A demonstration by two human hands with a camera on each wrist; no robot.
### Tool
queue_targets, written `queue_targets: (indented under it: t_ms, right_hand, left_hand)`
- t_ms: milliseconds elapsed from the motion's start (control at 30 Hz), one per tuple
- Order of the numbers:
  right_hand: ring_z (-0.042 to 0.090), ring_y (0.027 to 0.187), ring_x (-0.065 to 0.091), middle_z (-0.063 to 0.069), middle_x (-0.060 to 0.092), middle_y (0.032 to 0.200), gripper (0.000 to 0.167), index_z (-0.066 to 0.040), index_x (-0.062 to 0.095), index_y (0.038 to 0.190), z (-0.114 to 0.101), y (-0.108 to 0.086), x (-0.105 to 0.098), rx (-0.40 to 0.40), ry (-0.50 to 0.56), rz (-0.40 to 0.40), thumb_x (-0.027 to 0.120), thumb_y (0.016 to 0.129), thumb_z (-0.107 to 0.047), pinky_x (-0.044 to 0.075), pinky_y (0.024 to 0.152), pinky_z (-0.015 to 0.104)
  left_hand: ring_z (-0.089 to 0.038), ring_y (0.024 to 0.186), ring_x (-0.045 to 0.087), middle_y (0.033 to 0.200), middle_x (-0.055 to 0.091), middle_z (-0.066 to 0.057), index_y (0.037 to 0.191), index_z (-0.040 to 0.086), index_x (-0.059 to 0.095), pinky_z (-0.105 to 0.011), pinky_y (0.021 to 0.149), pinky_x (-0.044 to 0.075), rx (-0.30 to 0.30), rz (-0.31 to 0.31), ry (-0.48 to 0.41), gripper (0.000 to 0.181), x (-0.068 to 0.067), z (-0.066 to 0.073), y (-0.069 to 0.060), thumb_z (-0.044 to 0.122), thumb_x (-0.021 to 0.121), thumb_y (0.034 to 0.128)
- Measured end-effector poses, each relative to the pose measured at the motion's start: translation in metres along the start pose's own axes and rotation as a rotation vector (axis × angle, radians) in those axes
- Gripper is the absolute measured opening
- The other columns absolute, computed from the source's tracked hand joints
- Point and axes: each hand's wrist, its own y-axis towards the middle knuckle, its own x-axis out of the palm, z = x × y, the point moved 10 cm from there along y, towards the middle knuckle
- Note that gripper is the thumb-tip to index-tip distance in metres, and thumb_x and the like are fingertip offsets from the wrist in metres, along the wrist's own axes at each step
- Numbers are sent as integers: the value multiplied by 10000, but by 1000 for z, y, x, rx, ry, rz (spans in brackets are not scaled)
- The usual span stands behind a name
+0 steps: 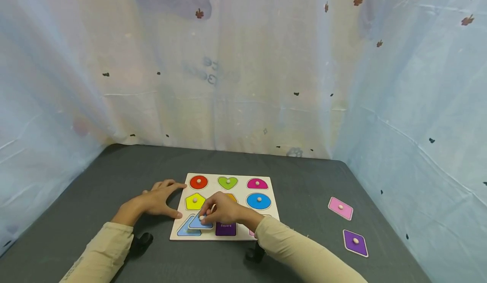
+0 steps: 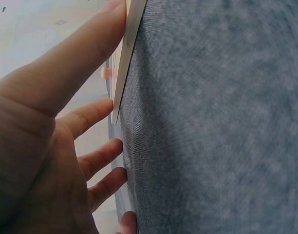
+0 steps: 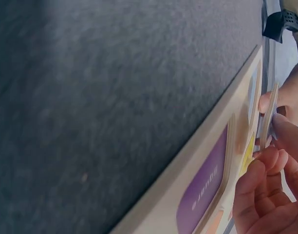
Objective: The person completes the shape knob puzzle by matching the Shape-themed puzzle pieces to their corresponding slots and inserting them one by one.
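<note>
A white shape puzzle board [image 1: 242,183] lies flat on the dark table. My left hand [image 1: 157,199] has its fingers spread, with thumb and index finger touching the board's left edge; the left wrist view shows the thumb [image 2: 73,58] along that edge. Over the board's near left corner, my right hand [image 1: 224,209] pinches the knob of a blue triangle piece [image 1: 195,223]. It hovers partly across the triangle recess [image 1: 184,231], seen edge-on as a thin slab [image 3: 268,119] in the right wrist view. Beside it is the purple recess [image 1: 226,231] marked "Square".
Red circle [image 1: 198,185], green heart [image 1: 227,186], magenta half circle [image 1: 257,186], yellow pentagon [image 1: 193,206] and blue oval [image 1: 266,202] sit in the board. A pink piece [image 1: 338,212] and a purple piece [image 1: 351,237] lie to the right. Sheeting [image 1: 243,118] hangs behind the table.
</note>
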Motion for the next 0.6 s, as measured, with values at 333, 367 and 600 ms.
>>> queue_targets:
  t_ms: [333,367,600]
  right_hand:
    - [45,633,480,21,547,676,94,45,769,937,-6,6,14,-11,7,-24,779,847,20,408,587,125]
    - [40,632,480,11,549,675,90,38,770,932,-6,7,15,-11,-5,-24,782,847,12,409,589,122]
    - [13,638,481,-40,542,659,56,-8,782,902,-6,12,20,0,-61,-16,794,849,-23,412,600,120]
  left_hand:
    - [-542,1363,320,1534,349,-253,1517,195,434,-855,958,266,15,7,7,991,1,2,2,588,854,710]
    - [-542,1364,320,1533,350,-252,1516,195,436,-857,959,264,18,8,7,986,1,2,2,585,854,712]
    - [-548,1366,313,1529,352,-250,1511,192,440,-871,952,252,32,18,-3,961,-2,3,-1,554,859,725]
